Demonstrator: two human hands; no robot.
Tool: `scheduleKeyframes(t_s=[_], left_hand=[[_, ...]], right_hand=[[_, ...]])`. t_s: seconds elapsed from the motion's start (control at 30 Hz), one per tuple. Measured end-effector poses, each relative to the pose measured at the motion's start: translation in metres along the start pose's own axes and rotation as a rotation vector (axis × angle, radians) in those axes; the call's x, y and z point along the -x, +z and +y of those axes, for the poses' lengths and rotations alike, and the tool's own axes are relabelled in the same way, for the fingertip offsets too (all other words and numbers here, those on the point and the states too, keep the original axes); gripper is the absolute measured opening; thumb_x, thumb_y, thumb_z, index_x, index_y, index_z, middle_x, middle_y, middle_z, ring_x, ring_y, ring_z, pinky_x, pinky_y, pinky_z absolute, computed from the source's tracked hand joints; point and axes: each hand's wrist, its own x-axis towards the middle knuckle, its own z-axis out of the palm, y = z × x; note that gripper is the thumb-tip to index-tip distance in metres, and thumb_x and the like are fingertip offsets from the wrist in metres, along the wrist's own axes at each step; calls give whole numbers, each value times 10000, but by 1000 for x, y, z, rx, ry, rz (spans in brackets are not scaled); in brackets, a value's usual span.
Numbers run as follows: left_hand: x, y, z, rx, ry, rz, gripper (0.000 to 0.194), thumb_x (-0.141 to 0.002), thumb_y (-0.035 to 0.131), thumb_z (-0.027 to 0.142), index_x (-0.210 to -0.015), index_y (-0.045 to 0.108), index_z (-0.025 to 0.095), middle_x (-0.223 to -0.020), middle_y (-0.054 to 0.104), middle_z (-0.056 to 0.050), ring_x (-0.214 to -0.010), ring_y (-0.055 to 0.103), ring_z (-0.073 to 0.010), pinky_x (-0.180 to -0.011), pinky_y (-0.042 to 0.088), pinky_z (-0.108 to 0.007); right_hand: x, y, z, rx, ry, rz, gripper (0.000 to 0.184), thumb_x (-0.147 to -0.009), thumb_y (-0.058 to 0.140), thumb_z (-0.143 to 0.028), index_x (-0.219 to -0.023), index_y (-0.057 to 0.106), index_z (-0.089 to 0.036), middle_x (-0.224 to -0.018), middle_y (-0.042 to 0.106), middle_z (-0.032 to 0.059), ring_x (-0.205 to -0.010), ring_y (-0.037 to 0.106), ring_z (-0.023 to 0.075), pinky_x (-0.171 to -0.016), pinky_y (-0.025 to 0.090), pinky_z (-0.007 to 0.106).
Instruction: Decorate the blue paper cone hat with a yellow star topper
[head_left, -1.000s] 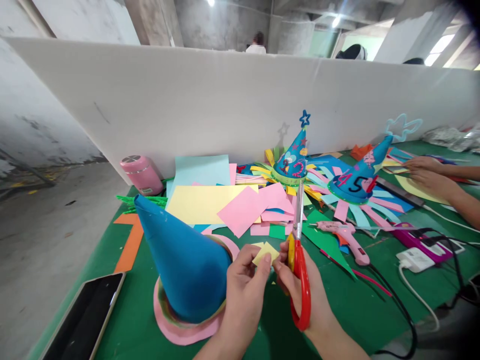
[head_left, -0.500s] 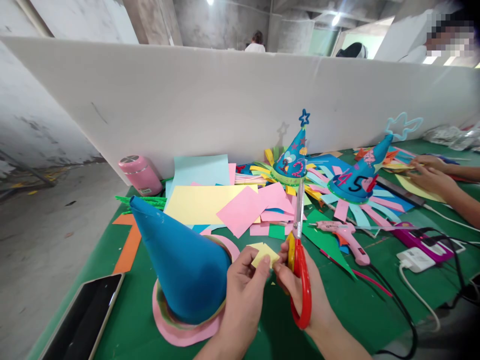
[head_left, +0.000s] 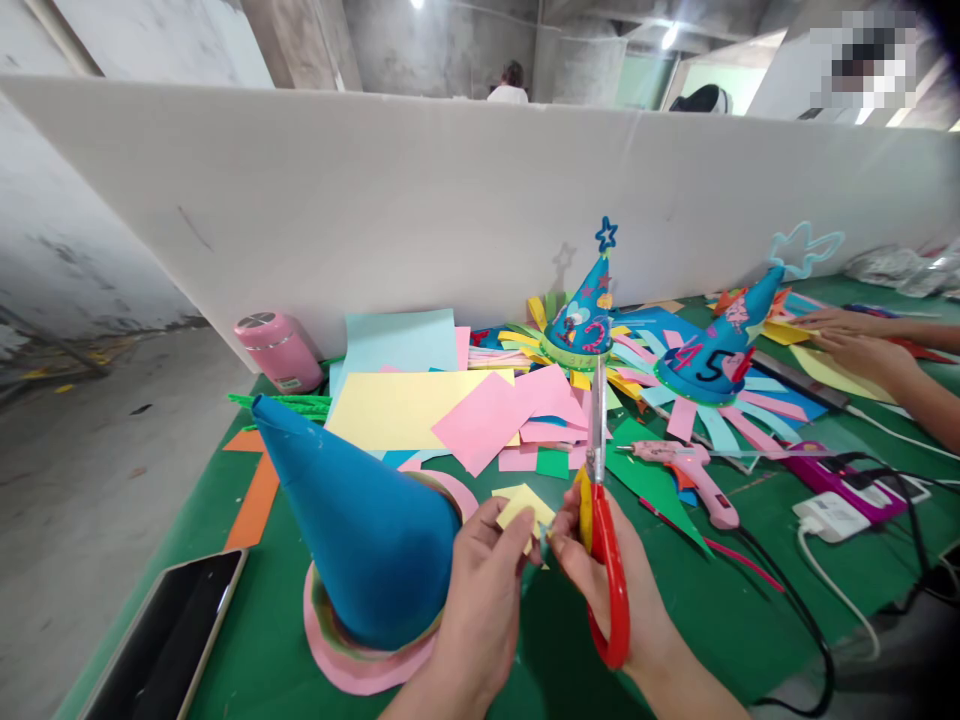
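Observation:
Between its thumb and fingers my left hand (head_left: 484, 590) pinches a small piece of yellow paper (head_left: 523, 508). Close beside it, my right hand (head_left: 622, 570) is closed round a pair of scissors (head_left: 609, 560) with red and yellow handles, the blades pointing up and together. The right fingertips are at the paper's right edge, where a small bluish bit shows between the hands; what it is I cannot make out. Left of my hands, a blue paper cone hat (head_left: 367, 540) stands tilted on a pink brim (head_left: 352, 672).
A phone (head_left: 169, 635) lies at the left front. Coloured paper sheets (head_left: 405, 410) and two decorated cone hats (head_left: 581, 315) stand at the back. On the right are a pink glue gun (head_left: 690, 465), a power strip (head_left: 847, 490) with cables, and another person's hands (head_left: 862, 345).
The yellow paper has shifted slightly left and turned in my left hand. A bluish bit now shows between my fingertips. The other person's hands have moved, with yellow paper beside them.

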Motion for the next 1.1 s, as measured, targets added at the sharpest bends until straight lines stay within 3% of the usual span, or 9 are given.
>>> scheduleKeyframes(t_s=[0.1,0.23,0.37,0.57,0.67,0.87,0.97,1.1], left_hand=[[-3,-3,5,48,83,31,82,-701,633,210,-690,563,168,-599,527,27,-546,454,-75,-541,372,-178],[-3,-3,9,-52,26,-48,117,-712,622,237,-658,564,151,-594,506,23,-536,450,-73,-542,373,-183],[-2,-4,7,-161,0,-90,142,-731,598,259,-645,554,155,-566,501,23,-525,434,-73,-547,363,-182],[-4,-4,6,-351,-14,-208,180,-763,535,276,-618,549,170,-563,501,18,-518,447,-95,-564,366,-209],[-3,-2,7,-450,-30,-263,193,-748,548,287,-587,533,181,-539,493,23,-503,444,-100,-527,342,-203],[-4,0,6,-530,-79,-363,179,-729,565,280,-589,510,182,-521,460,38,-504,431,-100,-502,318,-200],[-5,0,3,-400,-116,-347,183,-715,582,277,-586,506,172,-532,453,44,-496,427,-91,-505,339,-206],[-6,-1,-1,-148,-107,-238,220,-761,521,346,-670,549,147,-623,526,-9,-582,500,-128,-554,400,-247]], right_hand=[[0,-4,6,-52,40,53,321,-585,708,-245,-827,497,-232,-747,531,-40,-622,533,101,-578,483,201],[1,-16,5,8,83,41,348,-581,723,-341,-828,506,-228,-640,538,-49,-552,515,97,-523,460,188],[6,-40,-1,57,72,20,363,-585,713,-418,-835,539,-222,-685,555,-21,-613,536,130,-575,481,229],[9,-64,-8,229,5,124,360,-564,747,-337,-836,548,-210,-672,540,-28,-607,520,117,-575,463,202],[6,-60,-16,237,12,55,320,-594,732,-295,-836,541,-209,-813,581,13,-693,550,134,-621,476,221],[1,-35,-23,111,96,-103,290,-626,717,-227,-839,521,-210,-759,544,-22,-680,539,121,-639,466,234],[-1,-26,-19,86,108,-87,322,-610,729,-217,-849,512,-209,-713,519,-45,-600,514,97,-555,445,205],[-4,-21,-15,65,72,-11,288,-679,672,-302,-876,483,-211,-649,485,-69,-492,501,83,-468,424,203]])
